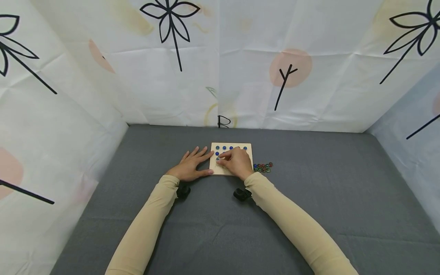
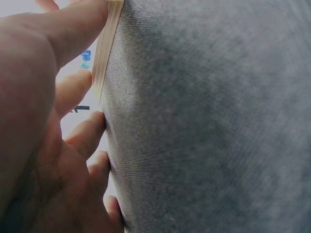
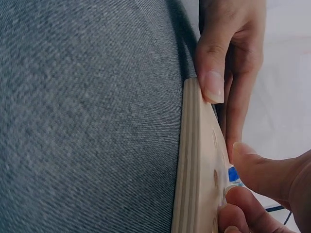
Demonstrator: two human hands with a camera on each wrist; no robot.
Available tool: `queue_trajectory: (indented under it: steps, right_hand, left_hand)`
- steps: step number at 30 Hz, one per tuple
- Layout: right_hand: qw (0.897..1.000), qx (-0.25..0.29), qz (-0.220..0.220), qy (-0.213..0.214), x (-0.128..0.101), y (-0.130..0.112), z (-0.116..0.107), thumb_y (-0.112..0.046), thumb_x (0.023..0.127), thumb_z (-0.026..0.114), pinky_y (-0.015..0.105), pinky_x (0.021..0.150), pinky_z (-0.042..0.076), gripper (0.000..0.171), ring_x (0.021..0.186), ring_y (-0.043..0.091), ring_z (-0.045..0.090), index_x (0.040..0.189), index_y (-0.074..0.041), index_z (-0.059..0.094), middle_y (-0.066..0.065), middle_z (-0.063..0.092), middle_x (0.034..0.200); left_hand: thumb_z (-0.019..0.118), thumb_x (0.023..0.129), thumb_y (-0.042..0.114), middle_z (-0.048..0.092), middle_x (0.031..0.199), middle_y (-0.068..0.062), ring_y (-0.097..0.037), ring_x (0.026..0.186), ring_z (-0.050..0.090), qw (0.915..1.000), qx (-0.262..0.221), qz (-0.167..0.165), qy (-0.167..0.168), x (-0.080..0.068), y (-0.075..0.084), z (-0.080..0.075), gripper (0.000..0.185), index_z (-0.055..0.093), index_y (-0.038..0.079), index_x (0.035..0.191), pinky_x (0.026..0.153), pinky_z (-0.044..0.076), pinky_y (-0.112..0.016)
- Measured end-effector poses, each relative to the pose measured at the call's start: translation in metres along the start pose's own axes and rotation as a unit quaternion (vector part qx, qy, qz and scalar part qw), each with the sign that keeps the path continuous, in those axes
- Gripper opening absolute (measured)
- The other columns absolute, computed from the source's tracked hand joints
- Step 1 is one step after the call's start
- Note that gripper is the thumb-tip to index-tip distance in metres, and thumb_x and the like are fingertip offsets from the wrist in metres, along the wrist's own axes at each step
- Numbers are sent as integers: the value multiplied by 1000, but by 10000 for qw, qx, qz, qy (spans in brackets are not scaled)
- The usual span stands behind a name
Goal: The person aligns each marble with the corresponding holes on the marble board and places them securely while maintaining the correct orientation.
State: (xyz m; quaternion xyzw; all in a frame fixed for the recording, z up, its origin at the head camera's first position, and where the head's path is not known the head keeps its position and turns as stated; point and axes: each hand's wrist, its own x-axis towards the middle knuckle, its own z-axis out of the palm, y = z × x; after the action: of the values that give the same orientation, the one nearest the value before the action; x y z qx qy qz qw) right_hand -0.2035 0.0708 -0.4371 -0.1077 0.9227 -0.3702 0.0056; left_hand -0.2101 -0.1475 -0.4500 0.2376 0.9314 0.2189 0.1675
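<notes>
The left hand lies flat with straight fingers against the wooden board on the grey cloth, while the right hand pinches a blue bead over a hole, which I think could slip and roll toward the loose beads beyond.

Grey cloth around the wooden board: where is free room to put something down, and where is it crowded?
Free: the grey cloth right of the loose beads, the strip behind the wooden board, and the near area between the sleeves. Crowded: the left hand lies flat against the board's left edge, and the right hand pinches a blue bead over it.
</notes>
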Motion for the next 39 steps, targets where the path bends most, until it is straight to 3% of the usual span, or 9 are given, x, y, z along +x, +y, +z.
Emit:
queue_trajectory:
  steps: [5, 17, 39]
  right_hand:
    - [9998, -213, -5, 32, 0, -1, 3, -26, 90, 81, 35, 66, 55, 22, 75, 19, 70, 109, -14, 82, 2, 76, 80]
    - [9984, -554, 121, -21, 2, -4, 6, -30, 91, 79, 34, 62, 55, 23, 74, 17, 68, 110, -17, 82, 0, 75, 83]
    - [9983, -566, 139, 44, 0, -6, 9, -28, 91, 80, 38, 65, 57, 22, 77, 20, 70, 110, -17, 82, 2, 76, 85]
  left_hand:
    - [62, 99, 51, 13, 169, -9, -34, 155, 0, 10000, -71, 35, 35, -1, 0, 0, 78, 26, 24, 163, 123, -3, -59]
    - [62, 99, 52, 14, 169, -9, -34, 155, 0, 9999, -84, 75, 75, 0, -1, 1, 78, 26, 24, 163, 123, -3, -58]
    - [61, 100, 50, 13, 169, -10, -34, 155, 0, 10000, -33, 27, 33, -1, 1, -1, 78, 25, 23, 163, 123, -3, -58]
